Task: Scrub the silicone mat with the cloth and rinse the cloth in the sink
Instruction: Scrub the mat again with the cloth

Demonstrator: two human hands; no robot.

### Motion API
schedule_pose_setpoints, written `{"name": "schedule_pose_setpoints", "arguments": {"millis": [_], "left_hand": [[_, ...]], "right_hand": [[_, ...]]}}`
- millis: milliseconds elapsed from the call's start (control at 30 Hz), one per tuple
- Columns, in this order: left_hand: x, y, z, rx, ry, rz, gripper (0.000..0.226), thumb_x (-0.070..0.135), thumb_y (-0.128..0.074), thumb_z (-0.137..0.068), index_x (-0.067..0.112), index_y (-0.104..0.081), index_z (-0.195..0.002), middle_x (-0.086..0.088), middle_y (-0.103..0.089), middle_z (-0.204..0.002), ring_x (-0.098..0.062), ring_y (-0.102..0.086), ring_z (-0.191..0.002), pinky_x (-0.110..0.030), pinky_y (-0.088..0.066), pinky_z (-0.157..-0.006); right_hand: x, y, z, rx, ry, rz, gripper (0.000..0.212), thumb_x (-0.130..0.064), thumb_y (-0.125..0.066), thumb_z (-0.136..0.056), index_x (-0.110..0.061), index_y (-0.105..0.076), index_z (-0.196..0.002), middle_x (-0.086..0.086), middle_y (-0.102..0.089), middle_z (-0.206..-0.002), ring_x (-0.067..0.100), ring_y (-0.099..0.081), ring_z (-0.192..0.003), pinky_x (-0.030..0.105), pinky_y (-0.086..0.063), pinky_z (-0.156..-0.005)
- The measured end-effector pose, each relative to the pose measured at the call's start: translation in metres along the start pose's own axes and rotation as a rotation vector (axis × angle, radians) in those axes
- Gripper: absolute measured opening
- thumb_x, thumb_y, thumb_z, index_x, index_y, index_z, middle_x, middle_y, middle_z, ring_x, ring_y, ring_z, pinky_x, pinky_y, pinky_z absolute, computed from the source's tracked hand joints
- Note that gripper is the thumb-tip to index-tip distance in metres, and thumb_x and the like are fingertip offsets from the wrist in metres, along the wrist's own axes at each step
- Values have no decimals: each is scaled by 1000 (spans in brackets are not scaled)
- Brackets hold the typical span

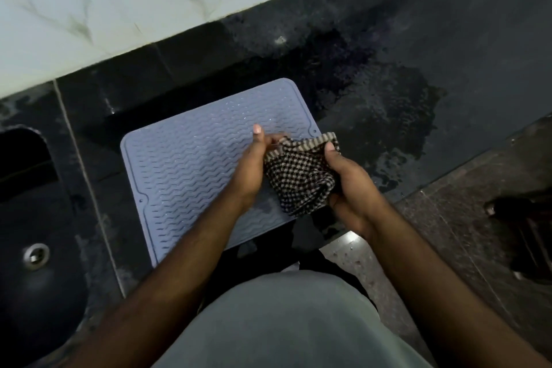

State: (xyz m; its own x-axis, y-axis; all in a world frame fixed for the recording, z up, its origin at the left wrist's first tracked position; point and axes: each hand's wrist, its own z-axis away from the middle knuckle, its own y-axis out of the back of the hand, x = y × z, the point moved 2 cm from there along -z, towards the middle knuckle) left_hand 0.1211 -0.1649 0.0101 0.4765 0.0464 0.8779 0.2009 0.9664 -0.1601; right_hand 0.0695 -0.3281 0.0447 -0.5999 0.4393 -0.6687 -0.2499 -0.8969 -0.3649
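While both hands' grip bunches the cloth over the mat's right edge, sink lies left.

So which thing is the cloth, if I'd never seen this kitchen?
Start at the dark stone counter, with the sink at its left end. On it lies a pale blue ribbed silicone mat. The cloth is bunched over the mat's right edge, held by the left hand and right hand: the only checked fabric, dark and light.
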Motion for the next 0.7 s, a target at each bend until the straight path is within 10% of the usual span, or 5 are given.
{"name": "schedule_pose_setpoints", "arguments": {"millis": [233, 367, 533, 700], "left_hand": [[-9, 26, 6, 2, 22, -157, 34, 23, -79, -87, -2, -70, -108, -18, -76, -104, -33, -73, -98, -55, -56, -93], [-21, 29, 11, 132, 24, -277, 19, 33, -74, -91, 15, -68, -93, -9, -75, -88, -27, -73, -74, -45, -61, -65], [-15, 4, 13, 279, 92, -506, 19, 32, -68, -95, 14, -62, -97, -9, -69, -87, -29, -72, -62, -48, -58, -44], [-6, -13, 9, 233, 176, -237, 25, 33, -61, -100, 9, -66, -102, -16, -73, -94, -30, -73, -78, -41, -62, -60]], "right_hand": [[6, 8, -19, 0, 192, 648, 31, -20, -75, -90, -10, -63, -117, 8, -74, -109, 26, -71, -104, 44, -57, -92], [11, 12, -25, 38, 364, 1278, 30, -20, -72, -90, -12, -55, -113, 1, -66, -97, 20, -63, -90, 28, -45, -73], [22, 1, -21, 193, 604, 1406, 33, 0, -55, -90, -5, -51, -123, 15, -57, -113, 35, -59, -99, 42, -48, -79], [40, -2, -1, 203, 619, 1389, 70, -48, -50, -99, -3, -33, -150, 15, -47, -128, 29, -47, -115, 44, -42, -101]]}}
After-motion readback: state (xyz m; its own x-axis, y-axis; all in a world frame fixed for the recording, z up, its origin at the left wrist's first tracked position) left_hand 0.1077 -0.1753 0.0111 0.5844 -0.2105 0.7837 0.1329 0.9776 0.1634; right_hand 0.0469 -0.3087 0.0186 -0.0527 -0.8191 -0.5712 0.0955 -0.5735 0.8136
